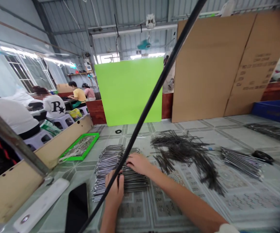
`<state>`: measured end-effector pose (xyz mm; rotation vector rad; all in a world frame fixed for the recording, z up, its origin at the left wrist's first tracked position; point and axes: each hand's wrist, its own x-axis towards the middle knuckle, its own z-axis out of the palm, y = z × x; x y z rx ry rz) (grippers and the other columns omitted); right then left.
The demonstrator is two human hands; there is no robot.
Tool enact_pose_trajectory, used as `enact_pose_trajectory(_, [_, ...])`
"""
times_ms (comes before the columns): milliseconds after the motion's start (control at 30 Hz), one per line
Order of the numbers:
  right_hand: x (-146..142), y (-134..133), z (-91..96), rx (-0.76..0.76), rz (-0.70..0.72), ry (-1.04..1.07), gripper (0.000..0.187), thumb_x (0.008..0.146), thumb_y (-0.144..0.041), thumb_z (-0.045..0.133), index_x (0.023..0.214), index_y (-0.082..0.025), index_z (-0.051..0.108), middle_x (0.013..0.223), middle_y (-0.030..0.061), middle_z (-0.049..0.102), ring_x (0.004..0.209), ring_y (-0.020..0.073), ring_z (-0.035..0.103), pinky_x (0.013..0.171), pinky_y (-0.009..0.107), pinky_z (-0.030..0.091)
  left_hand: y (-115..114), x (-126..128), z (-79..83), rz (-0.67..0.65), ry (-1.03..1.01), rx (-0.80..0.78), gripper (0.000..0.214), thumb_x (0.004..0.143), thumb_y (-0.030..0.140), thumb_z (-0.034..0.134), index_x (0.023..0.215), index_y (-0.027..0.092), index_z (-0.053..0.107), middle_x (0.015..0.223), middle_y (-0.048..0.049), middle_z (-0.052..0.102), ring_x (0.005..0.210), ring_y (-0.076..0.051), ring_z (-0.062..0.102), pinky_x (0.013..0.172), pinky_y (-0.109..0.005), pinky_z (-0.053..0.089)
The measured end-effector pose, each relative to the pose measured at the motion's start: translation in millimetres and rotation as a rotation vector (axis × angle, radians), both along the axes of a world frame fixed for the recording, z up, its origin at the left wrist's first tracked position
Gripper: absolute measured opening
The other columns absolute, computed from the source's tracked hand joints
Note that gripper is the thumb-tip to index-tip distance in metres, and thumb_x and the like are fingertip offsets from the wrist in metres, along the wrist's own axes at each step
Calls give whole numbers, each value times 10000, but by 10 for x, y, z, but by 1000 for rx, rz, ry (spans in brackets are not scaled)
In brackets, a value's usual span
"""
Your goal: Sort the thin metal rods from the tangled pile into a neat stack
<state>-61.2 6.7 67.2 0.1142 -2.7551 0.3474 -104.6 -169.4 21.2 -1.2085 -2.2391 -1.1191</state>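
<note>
A neat stack of thin metal rods [110, 161] lies side by side on the patterned table in front of me. My left hand [115, 189] rests palm down on the near part of the stack, fingers laid flat over the rods. My right hand [138, 162] lies on the right end of the same stack, fingers spread flat. Neither hand grips anything. A loose tangled heap of darker rods [183, 150] lies just right of my right hand. Another tidy bundle of rods [241, 161] sits further right.
A black cable [154, 94] runs diagonally across the view. A black phone [76, 205] and a white power strip [42, 204] lie at the near left. A green tray [68, 156] holds parts. A green board [130, 90], cardboard sheets [217, 64] and seated people [54, 105] stand behind.
</note>
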Motion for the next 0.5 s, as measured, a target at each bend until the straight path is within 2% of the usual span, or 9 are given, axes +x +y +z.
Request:
enact_pose_trajectory(67, [-51,152,-26,-34,-71,-11,177,854,-265,492,954,-209,628,960,38,610,927,158,532,838,261,396,23,9,1,-24,11,-17,245,875,305,339,954,191,541,966,-78,579,945,-223,506,837,-390,388])
enact_pose_trajectory(133, [-118,379,-40,-52,-215,-19,219,875,-255,445,1023,-213,601,1028,41,594,980,158,511,868,260,381,43,35,12,-31,8,-33,235,874,300,351,946,193,547,968,-76,577,951,-224,504,844,-389,389])
enact_pose_trajectory(233, [-233,753,-91,-45,-431,-46,300,869,-172,406,1138,-163,536,1147,101,539,1086,205,450,914,321,354,56,83,31,-31,2,-29,232,877,291,352,933,195,555,969,-75,575,951,-221,504,850,-388,391])
enact_pose_trajectory(333, [-318,1022,-188,-37,-578,-80,393,824,-128,444,1216,-124,468,1256,167,449,1148,257,398,924,402,342,49,71,2,-44,23,-8,224,875,292,361,933,210,560,953,-68,580,935,-220,515,838,-379,406])
enact_pose_trajectory(400, [-356,1121,-237,-32,-643,-99,405,799,-139,486,1204,-125,479,1257,179,449,1150,267,400,926,434,335,45,2,-66,-44,65,24,209,868,294,376,931,225,562,943,-61,587,919,-221,526,822,-373,417])
enact_pose_trajectory(500, [-416,1190,-240,-15,-661,-94,303,793,-112,470,1081,-134,563,1098,163,565,1054,250,483,880,438,366,70,-161,-198,-93,199,79,171,850,291,416,911,249,570,901,-40,606,865,-215,546,768,-351,436])
